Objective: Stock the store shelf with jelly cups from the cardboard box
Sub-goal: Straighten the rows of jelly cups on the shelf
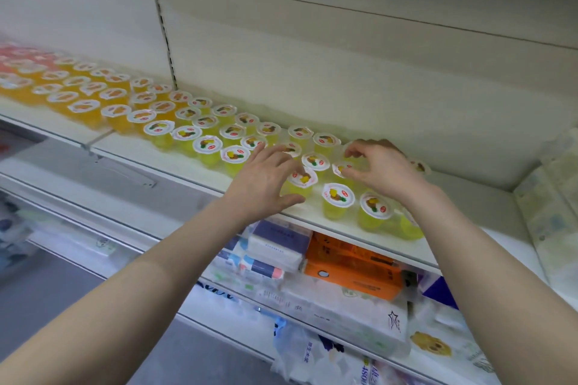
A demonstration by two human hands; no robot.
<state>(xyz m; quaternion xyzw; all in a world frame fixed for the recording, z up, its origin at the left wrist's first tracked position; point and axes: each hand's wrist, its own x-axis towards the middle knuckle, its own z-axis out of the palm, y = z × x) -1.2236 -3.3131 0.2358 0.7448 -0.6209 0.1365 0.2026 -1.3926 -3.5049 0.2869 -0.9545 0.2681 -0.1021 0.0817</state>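
Several yellow jelly cups (338,195) with white printed lids stand in rows on the white store shelf (187,166). Orange cups (84,108) continue the rows to the left. My left hand (266,181) reaches over the shelf edge with fingers spread and fairly straight, thumb and fingertips touching the sides of one yellow cup (302,179). My right hand (383,169) hovers further back with fingers curled, pinching the lid rim of another yellow cup (340,169). The cardboard box is out of view.
A white back panel (344,78) rises behind the cups. Bare shelf lies to the right of the last cups (488,206). Below sit tissue packs, among them an orange one (353,266) and a purple-white one (275,244). Pale packaged goods (550,216) stand at the right.
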